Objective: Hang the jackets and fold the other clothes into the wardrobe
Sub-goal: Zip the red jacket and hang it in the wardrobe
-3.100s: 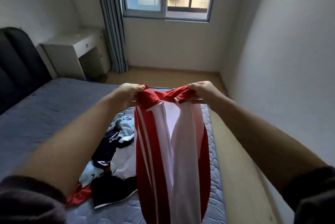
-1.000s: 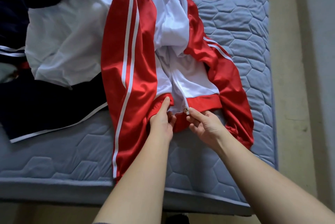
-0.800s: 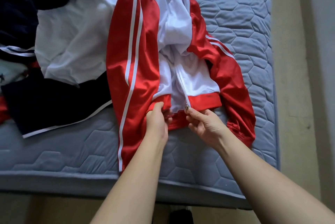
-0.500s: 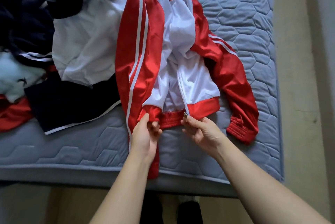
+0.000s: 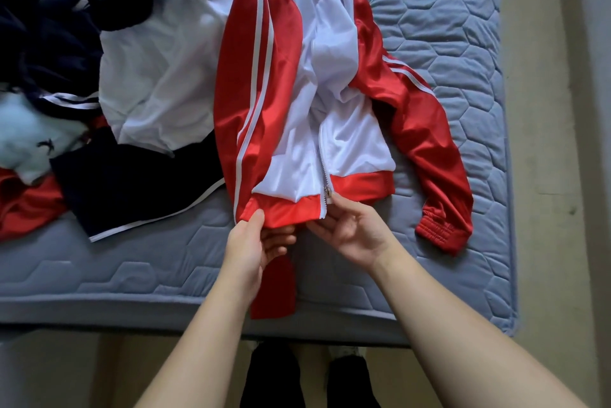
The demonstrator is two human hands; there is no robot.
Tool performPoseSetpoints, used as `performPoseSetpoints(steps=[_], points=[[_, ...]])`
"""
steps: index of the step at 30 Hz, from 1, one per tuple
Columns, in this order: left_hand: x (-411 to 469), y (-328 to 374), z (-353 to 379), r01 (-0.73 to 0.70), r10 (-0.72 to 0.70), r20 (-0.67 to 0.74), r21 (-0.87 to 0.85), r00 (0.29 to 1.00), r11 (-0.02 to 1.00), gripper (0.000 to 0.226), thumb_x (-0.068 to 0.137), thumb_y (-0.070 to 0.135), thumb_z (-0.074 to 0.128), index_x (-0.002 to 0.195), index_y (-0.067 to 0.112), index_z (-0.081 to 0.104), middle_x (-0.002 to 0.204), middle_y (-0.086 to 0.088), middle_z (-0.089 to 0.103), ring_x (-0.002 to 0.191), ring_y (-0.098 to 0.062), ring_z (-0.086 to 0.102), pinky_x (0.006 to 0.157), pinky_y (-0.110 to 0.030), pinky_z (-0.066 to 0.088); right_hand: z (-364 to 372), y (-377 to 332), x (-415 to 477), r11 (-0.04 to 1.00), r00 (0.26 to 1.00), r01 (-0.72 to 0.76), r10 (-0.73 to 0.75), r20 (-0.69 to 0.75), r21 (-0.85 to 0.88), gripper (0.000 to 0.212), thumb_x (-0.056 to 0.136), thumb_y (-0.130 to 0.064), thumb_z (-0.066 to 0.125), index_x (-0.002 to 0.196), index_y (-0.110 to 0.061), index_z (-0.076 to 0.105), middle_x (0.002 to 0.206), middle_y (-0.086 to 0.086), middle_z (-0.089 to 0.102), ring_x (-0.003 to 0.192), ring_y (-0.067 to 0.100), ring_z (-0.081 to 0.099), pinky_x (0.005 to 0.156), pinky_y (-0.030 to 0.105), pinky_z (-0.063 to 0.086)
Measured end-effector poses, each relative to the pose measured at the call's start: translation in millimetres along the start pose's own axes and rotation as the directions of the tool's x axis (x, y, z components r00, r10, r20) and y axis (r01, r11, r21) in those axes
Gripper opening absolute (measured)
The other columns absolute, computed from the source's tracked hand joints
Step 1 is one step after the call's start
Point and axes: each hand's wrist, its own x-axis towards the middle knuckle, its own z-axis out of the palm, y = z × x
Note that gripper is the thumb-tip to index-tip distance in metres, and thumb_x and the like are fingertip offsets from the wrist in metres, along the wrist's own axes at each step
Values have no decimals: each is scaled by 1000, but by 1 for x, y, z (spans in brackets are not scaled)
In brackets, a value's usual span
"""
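Now | left hand (image 5: 253, 245) pinches jacket (image 5: 261, 83) hem | right hand (image 5: 353, 235) seemingly pinches hem below zip (image 5: 327, 191), nearer it | jacket's length runs straight away

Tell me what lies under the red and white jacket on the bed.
The red jacket lies mostly on the grey mattress. Its left edge overlaps a white garment and a navy garment. Anything else beneath is covered.

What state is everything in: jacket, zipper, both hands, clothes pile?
jacket: flat on the mattress, front up, one sleeve over the edge.
zipper slider: down at the hem.
left hand: pinches the hem.
right hand: pinches the hem beside the slider.
clothes pile: unfolded heap.
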Motion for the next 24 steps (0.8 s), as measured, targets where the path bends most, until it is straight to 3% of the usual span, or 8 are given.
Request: performPoseSetpoints(steps=[3,7,9,13,16,20,22,24], points=[[0,-6,-2,-43,44,-10,112,999,993,30,102,23,37,88,8,59,60,-2,69,47,-11,63,40,-18,44,-4,-4,-2,999,1000,-11,10,-20,-43,16,79,-20,62,83,-15,77,94,6,73,85,18,69,81,33,55],[-2,-12,1,-86,86,5,79,996,993,14,97,20,51,89,12,59,63,0,66,48,-10,61,40,-18,42,-2,-7,-3,981,998,26,-37,-51,-193,15,77,-18,64,73,-15,78,82,1,74,77,13,71,66,27,56],[-3,-14,8,-55,51,57,74,997,996,13,91,22,60,84,12,61,67,-2,68,51,-11,62,41,-20,43,-2,-7,-3,964,995,67,-83,-54,-256,13,76,-18,66,75,-13,78,81,3,74,76,13,71,66,25,56],[-1,-18,25,-80,58,104,218,993,973,19,80,27,73,72,11,67,55,-2,63,46,-10,57,42,-20,41,-5,-15,-7,925,992,106,-123,-21,-366,19,77,-22,67,83,-7,74,84,8,74,81,18,71,70,25,55],[3,-19,36,-111,83,144,198,986,974,14,82,18,73,75,9,65,56,0,60,46,-8,52,43,-18,40,-11,-23,-15,920,993,102,-116,-14,-378,19,82,-20,64,88,-5,73,86,9,74,83,20,71,71,25,55],[1,-18,42,-36,-15,325,152,946,988,11,83,15,71,77,7,67,61,-3,62,48,-8,50,46,-19,44,-15,-31,-27,918,997,76,-83,-2,-390,19,80,-25,63,84,-9,73,83,7,73,80,20,70,76,29,54],[0,-15,41,-19,-27,330,136,943,990,10,82,15,71,77,7,67,62,-4,60,48,-8,49,46,-18,42,-18,-34,-32,936,993,99,-114,-24,-337,14,79,-27,62,78,-15,71,80,0,72,80,15,68,77,29,51],[1,-13,40,-36,3,270,117,963,993,13,81,16,72,76,6,67,61,-5,57,47,-8,48,44,-18,40,-22,-34,-34,957,981,136,-166,-101,-256,8,76,-26,62,76,-18,63,73,-8,66,74,9,60,66,24,42]])
